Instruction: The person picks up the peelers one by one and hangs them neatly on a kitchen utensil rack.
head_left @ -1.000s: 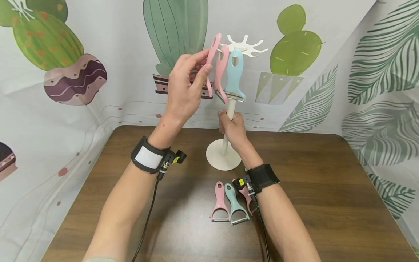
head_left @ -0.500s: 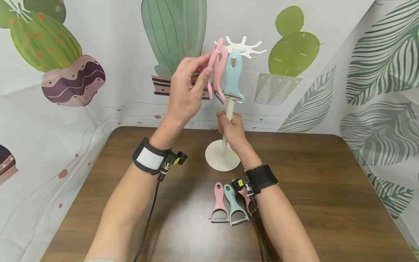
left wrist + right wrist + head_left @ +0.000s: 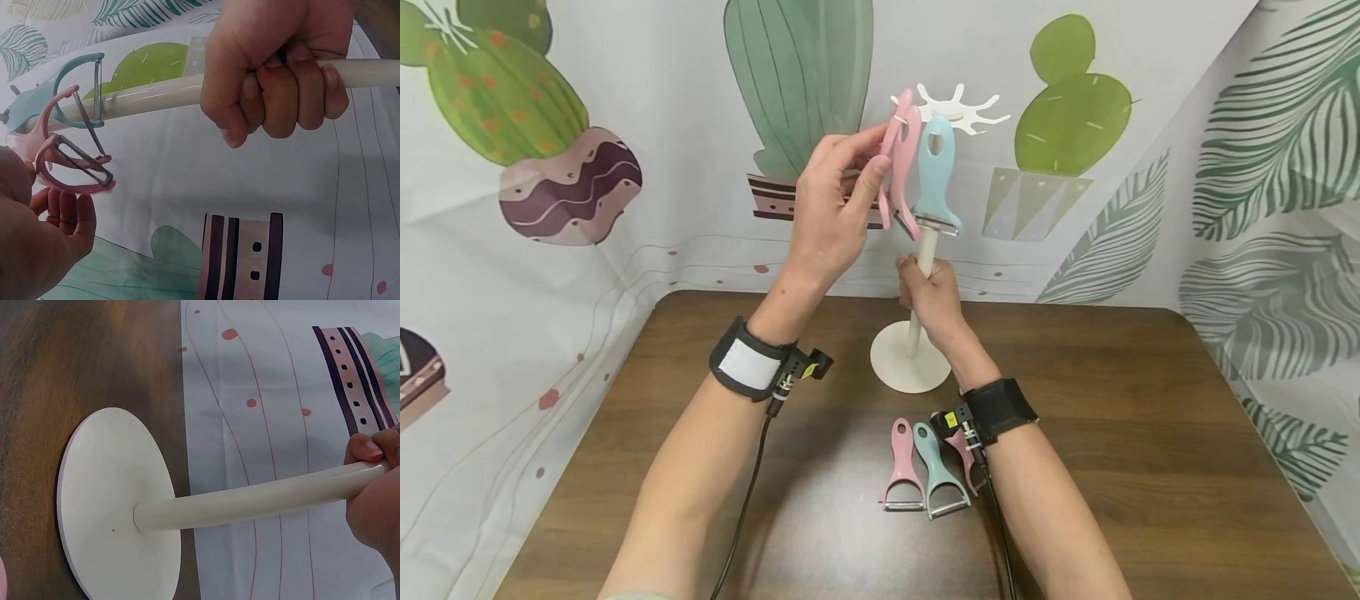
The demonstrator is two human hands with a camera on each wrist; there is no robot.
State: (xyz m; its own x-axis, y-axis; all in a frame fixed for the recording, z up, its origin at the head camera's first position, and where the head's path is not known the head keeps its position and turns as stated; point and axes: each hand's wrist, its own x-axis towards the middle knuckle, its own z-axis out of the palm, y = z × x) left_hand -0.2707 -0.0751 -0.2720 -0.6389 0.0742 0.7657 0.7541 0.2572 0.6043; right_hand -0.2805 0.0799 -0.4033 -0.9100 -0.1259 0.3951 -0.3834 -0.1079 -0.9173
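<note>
the left hand (image 3: 835, 200) pinches a pink peeler (image 3: 888, 152) between thumb and fingers, up by the prongs (image 3: 953, 108) of a white stand (image 3: 912, 373); a prong tip shows beside the handle's upper end (whether the prong bears its weight, one cannot tell). just beside it hangs a second pink peeler (image 3: 906, 162), then a light blue peeler (image 3: 934, 175), both blade end down. the right hand (image 3: 934, 293) is wrapped around the pole (image 3: 928, 244), below the blue peeler's blade. the stand's round base is on the brown table (image 3: 1090, 450). nearer the person lie a third pink peeler (image 3: 902, 454), a green peeler (image 3: 934, 458) and one more pink peeler (image 3: 961, 447), partly hidden by the right wrist's camera (image 3: 950, 421).
</note>
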